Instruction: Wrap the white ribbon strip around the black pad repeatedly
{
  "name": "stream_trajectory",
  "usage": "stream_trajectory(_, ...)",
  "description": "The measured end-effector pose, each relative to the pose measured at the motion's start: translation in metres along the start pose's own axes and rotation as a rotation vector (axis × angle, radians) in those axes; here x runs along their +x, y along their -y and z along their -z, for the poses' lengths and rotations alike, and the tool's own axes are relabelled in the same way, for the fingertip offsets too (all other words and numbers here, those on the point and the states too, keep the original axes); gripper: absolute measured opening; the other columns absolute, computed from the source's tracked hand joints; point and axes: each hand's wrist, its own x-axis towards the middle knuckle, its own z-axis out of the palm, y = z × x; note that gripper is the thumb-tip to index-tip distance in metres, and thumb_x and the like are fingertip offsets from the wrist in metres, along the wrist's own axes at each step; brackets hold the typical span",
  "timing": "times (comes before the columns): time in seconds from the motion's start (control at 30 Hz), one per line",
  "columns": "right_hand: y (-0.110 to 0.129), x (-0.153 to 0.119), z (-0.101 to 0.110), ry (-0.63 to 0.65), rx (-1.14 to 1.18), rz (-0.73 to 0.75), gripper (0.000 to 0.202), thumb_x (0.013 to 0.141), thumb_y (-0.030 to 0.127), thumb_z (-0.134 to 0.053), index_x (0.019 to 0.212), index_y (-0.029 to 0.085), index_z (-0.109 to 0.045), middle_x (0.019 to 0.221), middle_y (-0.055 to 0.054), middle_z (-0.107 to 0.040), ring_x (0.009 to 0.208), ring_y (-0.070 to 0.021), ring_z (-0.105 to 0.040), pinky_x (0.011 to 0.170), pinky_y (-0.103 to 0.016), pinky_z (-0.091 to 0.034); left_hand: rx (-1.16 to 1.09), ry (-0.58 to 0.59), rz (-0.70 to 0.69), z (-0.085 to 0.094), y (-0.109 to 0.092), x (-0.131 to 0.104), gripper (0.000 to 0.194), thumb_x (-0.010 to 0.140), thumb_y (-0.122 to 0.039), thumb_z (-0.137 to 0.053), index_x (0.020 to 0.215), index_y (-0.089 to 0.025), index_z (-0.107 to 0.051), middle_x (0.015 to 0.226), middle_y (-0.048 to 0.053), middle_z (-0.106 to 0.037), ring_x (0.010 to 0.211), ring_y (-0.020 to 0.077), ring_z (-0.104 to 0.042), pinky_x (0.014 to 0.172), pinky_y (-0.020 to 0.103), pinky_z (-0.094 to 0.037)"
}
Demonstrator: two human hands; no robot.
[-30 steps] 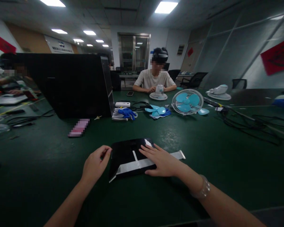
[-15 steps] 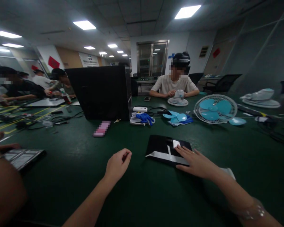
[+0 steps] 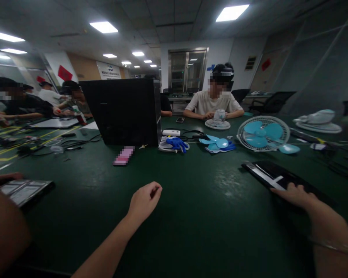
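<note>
My left hand (image 3: 145, 200) rests over the table just left of centre, its fingers curled in; whether anything is inside them is hidden. At the right, my right hand (image 3: 298, 196) lies on top of a flat black packet (image 3: 290, 173) with white strips on it. The thumb reaches over the packet's near edge, and the other fingers bend across its top, partly hidden. The packet lies slanted on the green table (image 3: 191, 216), its striped end pointing to the far left.
A black computer case (image 3: 121, 112) stands beyond my left hand, a pink phone (image 3: 124, 156) before it. Blue gloves (image 3: 176, 144), blue fan blades (image 3: 216, 143) and a fan (image 3: 261, 133) line the back. Another person's arm (image 3: 5, 220) is at the left; a person (image 3: 211, 102) sits opposite.
My right hand has slid the black packet to the right across the table, and the packet has turned. Its fingers were flatter before. My left hand has stayed in place.
</note>
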Motion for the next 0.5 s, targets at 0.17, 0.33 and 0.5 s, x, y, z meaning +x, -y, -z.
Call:
stream_trajectory(0.17,-0.018,-0.004,0.007,0.075,0.085,-0.247,0.095,0.08,0.069,-0.033,0.147,0.001,-0.03,0.146,-0.036,-0.026,0.13,-0.0486,-0.032,0.089,-0.065,-0.035,0.015,0.015,0.015,-0.002,0.003,0.001,0.033,0.092,-0.045,-0.039,0.102,-0.023,-0.062,0.086,0.002,-0.064,0.073,0.0177,-0.059,0.061,0.027,-0.044)
stream_trajectory(0.33,-0.015,-0.019,0.022,0.101,0.143,-0.289,0.093,0.078,0.072,-0.04,0.147,0.009,-0.035,0.147,-0.031,-0.026,0.131,-0.0489,-0.026,0.088,-0.066,-0.034,0.0,0.033,0.008,-0.003,0.007,0.002,0.033,0.092,-0.046,-0.04,0.104,-0.024,-0.061,0.086,0.002,-0.064,0.073,0.0178,-0.06,0.06,0.026,-0.043)
stream_trajectory(0.5,-0.005,-0.034,0.034,0.108,0.149,-0.305,0.088,0.08,0.069,-0.042,0.145,0.009,-0.037,0.146,-0.03,-0.026,0.13,-0.0496,-0.026,0.089,-0.063,-0.037,-0.004,0.038,0.014,-0.003,0.006,0.002,0.036,0.092,-0.048,-0.038,0.105,-0.023,-0.061,0.088,0.003,-0.064,0.074,0.0187,-0.06,0.062,0.028,-0.044)
